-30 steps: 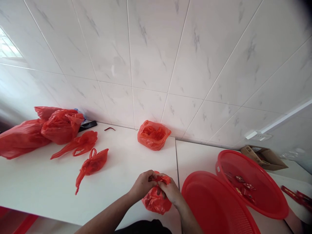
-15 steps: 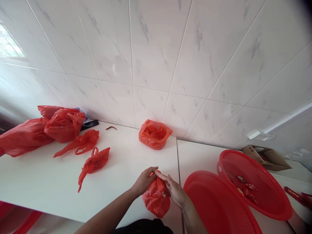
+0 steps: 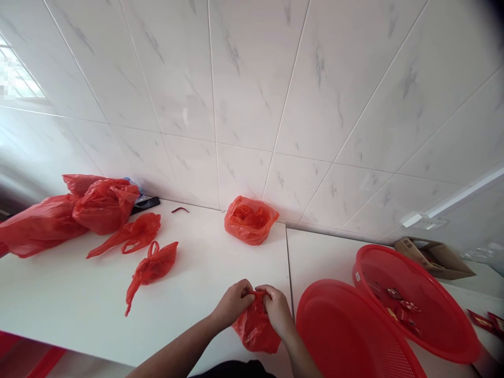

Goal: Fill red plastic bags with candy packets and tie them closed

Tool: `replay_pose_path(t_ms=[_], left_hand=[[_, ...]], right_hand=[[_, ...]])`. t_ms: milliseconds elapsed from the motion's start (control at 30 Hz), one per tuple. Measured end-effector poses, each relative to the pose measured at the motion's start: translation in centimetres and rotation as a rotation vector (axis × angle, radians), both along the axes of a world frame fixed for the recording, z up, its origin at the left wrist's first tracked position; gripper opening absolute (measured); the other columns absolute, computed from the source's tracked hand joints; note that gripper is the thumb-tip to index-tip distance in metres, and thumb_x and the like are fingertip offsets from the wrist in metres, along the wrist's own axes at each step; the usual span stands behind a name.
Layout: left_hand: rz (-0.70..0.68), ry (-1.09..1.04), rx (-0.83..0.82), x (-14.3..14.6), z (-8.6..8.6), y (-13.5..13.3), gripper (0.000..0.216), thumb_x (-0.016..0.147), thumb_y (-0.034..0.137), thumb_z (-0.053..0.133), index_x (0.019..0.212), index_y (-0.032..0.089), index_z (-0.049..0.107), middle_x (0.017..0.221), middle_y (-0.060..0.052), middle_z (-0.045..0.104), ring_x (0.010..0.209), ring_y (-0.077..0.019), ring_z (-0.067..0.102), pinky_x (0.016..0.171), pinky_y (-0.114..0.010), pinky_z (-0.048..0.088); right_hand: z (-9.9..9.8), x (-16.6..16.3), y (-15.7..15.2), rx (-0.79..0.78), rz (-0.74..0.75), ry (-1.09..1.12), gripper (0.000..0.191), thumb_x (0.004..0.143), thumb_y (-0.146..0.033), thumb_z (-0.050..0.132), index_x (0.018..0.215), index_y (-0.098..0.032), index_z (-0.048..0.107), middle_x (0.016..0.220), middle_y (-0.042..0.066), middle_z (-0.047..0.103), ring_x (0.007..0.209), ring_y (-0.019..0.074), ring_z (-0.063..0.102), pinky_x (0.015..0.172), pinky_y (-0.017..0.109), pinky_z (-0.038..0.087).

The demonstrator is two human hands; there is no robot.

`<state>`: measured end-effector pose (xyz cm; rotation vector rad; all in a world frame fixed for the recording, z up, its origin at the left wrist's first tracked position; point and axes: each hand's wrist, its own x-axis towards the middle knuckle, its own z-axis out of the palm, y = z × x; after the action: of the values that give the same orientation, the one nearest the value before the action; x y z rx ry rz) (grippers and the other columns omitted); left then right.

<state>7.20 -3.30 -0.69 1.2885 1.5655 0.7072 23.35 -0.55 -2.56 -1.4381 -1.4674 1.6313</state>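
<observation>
Close to the table's front edge stands a red plastic bag (image 3: pixel 258 333), rounded at the bottom and gathered at the top. My left hand (image 3: pixel 236 302) pinches the left side of its mouth between thumb and fingers. On the opposite side my right hand (image 3: pixel 277 310) grips the rim with bent fingers, the two hands nearly meeting. What the bag holds is hidden. Beyond my hands, against the wall, sits another red plastic bag (image 3: pixel 251 220) with its mouth spread and crumpled red material inside.
Two red plastic baskets (image 3: pixel 338 320) stand at the right, the farther one holding several small packets (image 3: pixel 403 310). Behind is a cardboard box (image 3: pixel 437 257). Crumpled red bags (image 3: pixel 155 265) and fuller ones (image 3: pixel 104 205) lie left, near a black flat object (image 3: pixel 145 203).
My right hand has turned from spread fingers along the bag's side to gripping its rim. My left hand has shifted slightly down and left, now pinching the bag's mouth.
</observation>
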Motion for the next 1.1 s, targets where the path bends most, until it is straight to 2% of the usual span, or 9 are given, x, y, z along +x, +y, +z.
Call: replay_pose_path(t_ms=[200,333,467,633,767,867,933,1033,1100], left_hand=[[-0.015,0.044,0.037,-1.1,0.1,-1.1,0.002,0.069,0.02,0.054,0.068,0.021,0.054,0.078,0.001,0.063,0.076,-0.0171,0.056,0.071,-0.029,0.041],[-0.111,0.142,0.187,-3.7,-0.1,-2.6,0.008,0.066,0.013,0.055,0.064,0.021,0.053,0.089,-0.004,0.065,0.09,-0.0201,0.057,0.083,-0.032,0.042],[-0.101,0.208,0.102,-6.5,-1.2,-4.7,0.008,0.067,0.014,0.056,0.067,0.022,0.052,0.09,-0.002,0.065,0.091,-0.0203,0.057,0.084,-0.033,0.043],[-0.047,0.218,0.024,-7.5,-2.5,-5.6,0.005,0.069,0.017,0.055,0.07,0.021,0.058,0.086,0.0,0.066,0.085,-0.0193,0.06,0.081,-0.033,0.045],[-0.029,0.2,0.03,-6.8,-3.0,-4.8,0.008,0.073,0.021,0.057,0.078,0.021,0.063,0.088,-0.002,0.069,0.086,-0.0184,0.062,0.079,-0.031,0.049],[-0.029,0.21,0.045,-5.7,-4.2,-4.1,0.053,0.062,0.029,0.076,0.113,0.024,0.062,0.121,-0.007,0.064,0.109,-0.0236,0.059,0.093,-0.035,0.049],[-0.126,0.239,0.018,-4.9,-5.6,-3.8,0.102,0.045,0.034,0.088,0.138,0.023,0.046,0.15,-0.016,0.04,0.132,-0.0353,0.042,0.108,-0.045,0.038],[-0.313,0.275,-0.078,-3.6,-8.0,-4.1,0.14,0.033,0.043,0.092,0.152,0.026,0.019,0.161,-0.02,0.004,0.14,-0.0495,0.021,0.11,-0.059,0.031],[-0.399,0.285,-0.072,-2.9,-9.3,-4.6,0.142,0.035,0.046,0.091,0.153,0.028,0.015,0.162,-0.019,0.0,0.139,-0.0533,0.018,0.106,-0.064,0.032]], right_hand=[[-0.3,1.2,1.0,-0.072,-0.059,0.282,0.039,0.075,-0.031,0.057,0.111,-0.017,0.067,0.104,0.008,0.072,0.093,0.0198,0.066,0.084,0.032,0.05],[-1.6,3.2,1.9,0.072,-0.256,-0.069,0.034,0.076,-0.033,0.054,0.101,-0.017,0.07,0.104,0.01,0.073,0.099,0.0245,0.066,0.09,0.037,0.05],[-3.1,4.9,2.0,0.225,-0.338,-0.325,0.036,0.08,-0.032,0.043,0.102,-0.018,0.068,0.113,0.011,0.07,0.109,0.0266,0.063,0.096,0.04,0.047],[-4.1,5.0,1.8,0.357,-0.156,-0.366,0.041,0.079,-0.034,0.047,0.114,-0.02,0.063,0.118,0.01,0.065,0.111,0.0246,0.061,0.094,0.038,0.05],[-6.4,3.8,0.9,0.372,0.073,-0.32,0.084,0.061,-0.034,0.067,0.139,-0.019,0.041,0.142,0.014,0.047,0.133,0.028,0.044,0.107,0.041,0.041],[-9.1,2.5,-0.1,0.279,0.181,-0.411,0.106,0.045,-0.025,0.073,0.143,-0.017,0.034,0.148,0.019,0.037,0.139,0.035,0.034,0.11,0.047,0.035],[-10.6,1.7,-0.9,0.259,0.234,-0.432,0.107,0.043,-0.02,0.071,0.143,-0.016,0.036,0.15,0.019,0.035,0.14,0.0369,0.032,0.11,0.048,0.035],[-11.5,0.6,-2.0,0.313,0.314,-0.369,0.083,0.049,-0.018,0.066,0.132,-0.017,0.054,0.146,0.016,0.043,0.134,0.0347,0.041,0.109,0.043,0.036],[-11.1,-0.2,-2.8,0.309,0.353,-0.325,0.055,0.058,-0.021,0.062,0.113,-0.021,0.068,0.131,0.013,0.059,0.121,0.0309,0.055,0.104,0.039,0.04]])
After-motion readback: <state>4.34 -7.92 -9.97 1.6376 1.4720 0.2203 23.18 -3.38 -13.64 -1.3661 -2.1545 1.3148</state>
